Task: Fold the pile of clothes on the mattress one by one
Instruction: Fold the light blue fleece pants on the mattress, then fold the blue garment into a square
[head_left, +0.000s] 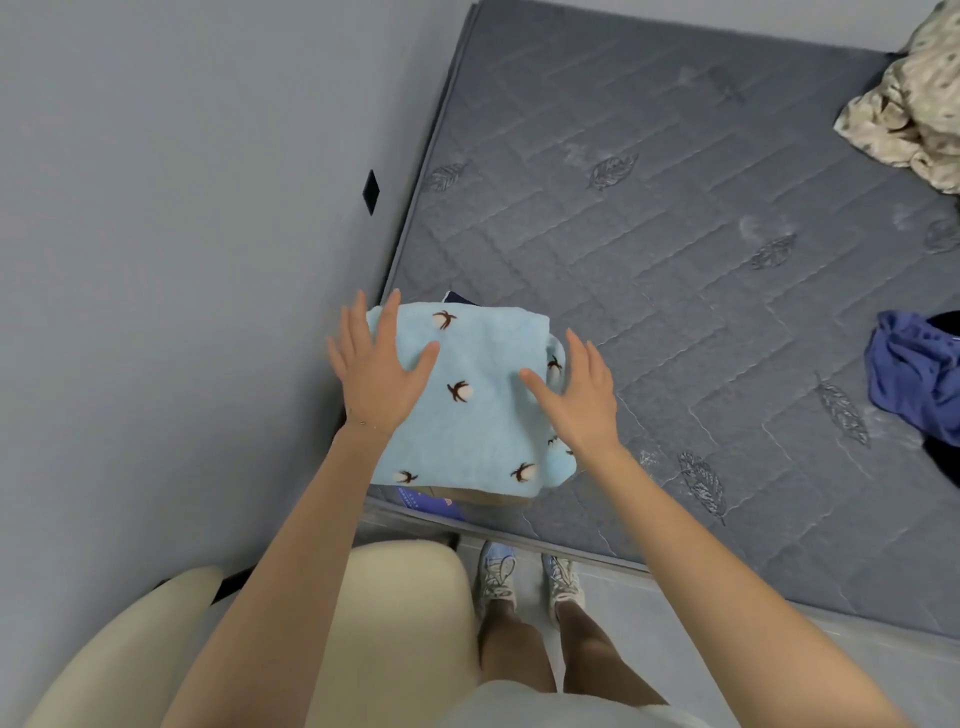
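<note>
I see fluffy pale-blue garment folded to near-square, dotted with brown-and-white cotton sprigs. It sits atop small stack at near-left corner of mattress, beside wall. Slightly longer axis runs away from me. Left hand and right hand lie flat on it, fingers straight and spread, nothing gripped.

A single wide-angle camera worn on the person's head looks forward and steeply down from beside a corner of the mattress. Both forearms enter from the bottom edge, and the left hand and right hand fall near mid-frame, close to the lens. The view takes in the wall at left, the shoes directly below, and the mattress running off the right edge.
</note>
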